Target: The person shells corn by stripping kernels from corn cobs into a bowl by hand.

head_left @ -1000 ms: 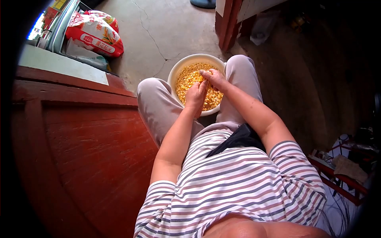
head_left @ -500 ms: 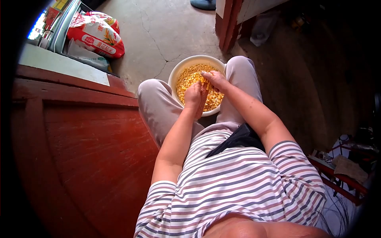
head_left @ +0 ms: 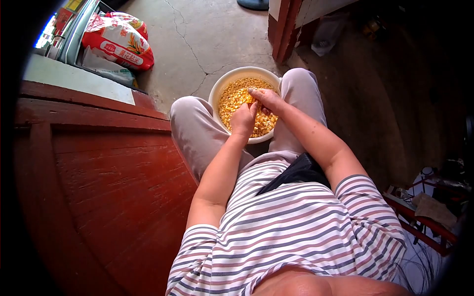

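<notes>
A round, pale basin point(head_left: 215, 111) stands between my knees, holding many loose yellow corn kernels point(head_left: 231, 100). My left hand point(head_left: 243, 120) is closed over the basin, its thumb up against my right hand. My right hand point(head_left: 267, 100) reaches in from the other side, fingers bent and thumb pressing forward. Between the two hands a bit of a corn cob point(head_left: 251, 100) shows yellow; my fingers hide most of it. Both hands appear closed around this cob, just above the kernels.
At upper left, a red and white printed bag point(head_left: 118, 44) sits by a red wooden door panel point(head_left: 113, 182). A red door post point(head_left: 285, 32) rises beyond the basin. Cracked concrete floor point(head_left: 197, 44) lies ahead. Clutter with a brown cloth point(head_left: 434, 211) is at lower right.
The stripped reddish length of cob that pointed down past my left hand no longer shows. My left hand has turned slightly, and its thumb now points up toward my right hand.
</notes>
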Available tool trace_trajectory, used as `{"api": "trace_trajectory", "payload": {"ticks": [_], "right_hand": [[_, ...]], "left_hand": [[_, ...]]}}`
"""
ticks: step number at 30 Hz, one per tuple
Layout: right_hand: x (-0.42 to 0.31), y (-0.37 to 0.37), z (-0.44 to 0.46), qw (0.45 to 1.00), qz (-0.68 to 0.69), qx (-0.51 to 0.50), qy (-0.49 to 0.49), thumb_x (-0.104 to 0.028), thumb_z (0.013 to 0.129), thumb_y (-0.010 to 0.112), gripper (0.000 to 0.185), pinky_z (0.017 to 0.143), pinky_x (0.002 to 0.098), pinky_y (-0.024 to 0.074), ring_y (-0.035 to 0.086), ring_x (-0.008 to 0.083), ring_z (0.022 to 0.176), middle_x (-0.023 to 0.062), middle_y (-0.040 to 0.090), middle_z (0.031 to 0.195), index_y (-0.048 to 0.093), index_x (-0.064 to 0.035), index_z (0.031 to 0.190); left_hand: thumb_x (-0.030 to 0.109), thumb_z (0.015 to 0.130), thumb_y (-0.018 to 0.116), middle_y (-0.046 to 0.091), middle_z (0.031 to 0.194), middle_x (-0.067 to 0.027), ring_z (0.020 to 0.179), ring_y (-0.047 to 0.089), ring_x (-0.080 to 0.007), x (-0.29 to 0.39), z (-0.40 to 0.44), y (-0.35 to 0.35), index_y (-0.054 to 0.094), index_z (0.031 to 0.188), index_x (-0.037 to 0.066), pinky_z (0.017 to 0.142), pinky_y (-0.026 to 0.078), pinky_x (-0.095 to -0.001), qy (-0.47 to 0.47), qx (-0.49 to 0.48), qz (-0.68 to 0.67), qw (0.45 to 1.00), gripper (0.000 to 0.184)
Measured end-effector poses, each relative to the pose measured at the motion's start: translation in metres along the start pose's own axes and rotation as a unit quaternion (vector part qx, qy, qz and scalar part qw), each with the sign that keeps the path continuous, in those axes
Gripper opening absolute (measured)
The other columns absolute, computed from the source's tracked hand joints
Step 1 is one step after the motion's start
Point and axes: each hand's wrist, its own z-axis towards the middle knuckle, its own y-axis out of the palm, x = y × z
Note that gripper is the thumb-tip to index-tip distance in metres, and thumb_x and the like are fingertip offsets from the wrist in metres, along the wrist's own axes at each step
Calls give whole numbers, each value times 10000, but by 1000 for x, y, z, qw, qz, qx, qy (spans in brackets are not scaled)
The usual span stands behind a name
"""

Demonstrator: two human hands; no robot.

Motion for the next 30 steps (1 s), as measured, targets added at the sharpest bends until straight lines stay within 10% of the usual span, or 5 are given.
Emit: {"api": "trace_trajectory", "payload": {"ticks": [13, 18, 30], "right_hand": [[5, -2, 2, 999, -1, 23, -32, -526, 800, 546, 503, 306, 272, 334, 442, 142, 342, 62, 470, 491, 557, -24, 770], [6, -5, 6, 999, -26, 40, -10, -534, 803, 533, 519, 318, 285, 344, 456, 152, 357, 77, 493, 511, 568, -19, 746], [-1, -2, 1, 1000, 15, -12, 0, -507, 811, 561, 437, 283, 206, 307, 386, 76, 312, 4, 473, 516, 542, -71, 808]], "left_hand": [[352, 910, 371, 608, 763, -219, 738, 595, -390, -17, 6, 13, 558, 803, 34, 667, 460, -474, 103, 52, 32, 993, 384], [379, 881, 428, 619, 812, -213, 790, 594, -376, -10, 5, -6, 571, 892, 35, 672, 455, -451, 22, 5, -225, 974, 373], [422, 879, 419, 611, 798, -237, 773, 590, -399, -8, 3, 2, 557, 944, 23, 682, 447, -473, 24, -6, -43, 999, 427]]}}
